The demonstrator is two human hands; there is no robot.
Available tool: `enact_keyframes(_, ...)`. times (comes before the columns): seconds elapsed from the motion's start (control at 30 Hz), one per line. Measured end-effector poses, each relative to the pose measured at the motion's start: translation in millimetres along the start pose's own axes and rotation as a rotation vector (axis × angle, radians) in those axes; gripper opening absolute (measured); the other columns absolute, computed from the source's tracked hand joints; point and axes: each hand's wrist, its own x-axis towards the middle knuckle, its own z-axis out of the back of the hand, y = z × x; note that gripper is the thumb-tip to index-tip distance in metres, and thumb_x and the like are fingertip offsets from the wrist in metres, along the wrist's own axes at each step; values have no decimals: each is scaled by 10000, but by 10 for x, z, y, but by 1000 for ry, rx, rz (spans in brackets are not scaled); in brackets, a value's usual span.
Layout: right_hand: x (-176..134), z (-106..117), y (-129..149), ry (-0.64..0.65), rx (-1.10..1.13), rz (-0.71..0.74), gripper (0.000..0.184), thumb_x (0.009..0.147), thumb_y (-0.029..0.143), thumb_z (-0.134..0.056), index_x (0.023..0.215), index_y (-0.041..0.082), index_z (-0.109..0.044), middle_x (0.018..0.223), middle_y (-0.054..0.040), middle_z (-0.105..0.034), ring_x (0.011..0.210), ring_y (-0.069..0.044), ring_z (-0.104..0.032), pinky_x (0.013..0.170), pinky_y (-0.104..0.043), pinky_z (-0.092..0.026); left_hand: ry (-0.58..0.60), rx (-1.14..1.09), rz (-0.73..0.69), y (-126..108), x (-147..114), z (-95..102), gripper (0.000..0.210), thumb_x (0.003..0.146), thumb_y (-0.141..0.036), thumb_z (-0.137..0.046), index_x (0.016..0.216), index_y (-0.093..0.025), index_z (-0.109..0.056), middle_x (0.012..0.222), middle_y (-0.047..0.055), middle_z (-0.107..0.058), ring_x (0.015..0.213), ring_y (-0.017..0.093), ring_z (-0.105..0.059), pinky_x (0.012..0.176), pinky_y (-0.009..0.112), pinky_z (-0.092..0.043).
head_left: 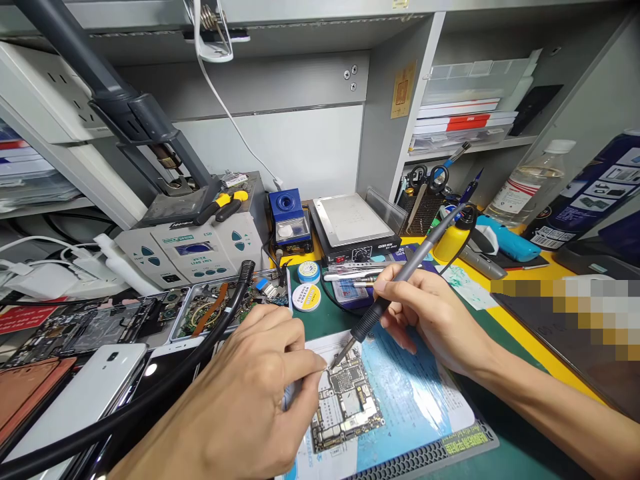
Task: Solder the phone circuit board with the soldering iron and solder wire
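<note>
My right hand (425, 310) is closed around the dark grip of a soldering iron (373, 317), held like a pen and slanting down to the left. Its thin metal tip reaches the upper part of a phone circuit board (350, 390), packed with chips and metal shields. My left hand (265, 393) is beside the board's left edge, thumb and forefinger pinched near the iron's tip. Something bluish shows just inside that hand, mostly hidden by the fingers. Under the board lies a glossy blue and white sheet (400, 373), on a grey mat with a honeycomb edge (425, 460).
Black hose (165, 383) crosses the left side over phones (85, 407) and boards. Behind stand a grey rework station (200, 247), a blue device (287, 213), a flat heating plate (350, 223) and two small round tins (306, 297). At right are a yellow bottle (450, 240) and clear bottle (530, 183).
</note>
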Motion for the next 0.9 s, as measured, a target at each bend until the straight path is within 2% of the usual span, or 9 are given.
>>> enact_keyframes(0.63,18,-7,9,11,14,-8,210,873,302,-642,710,206,-552,425,67,-567,303,-72,-492,291,-117,-304,10,14,12,0,8,8,306,969,-193,-516,670,-176,-584,724,17,-522,779,175,-459,741,367,-360)
enact_keyframes(0.9,16,19,-2,2,56,-36,193,863,309,-650,727,206,-560,472,36,-629,293,-76,-490,281,-128,-322,3,0,30,-21,3,20,278,970,-182,-500,722,-183,-627,757,19,-548,811,181,-495,792,391,-399)
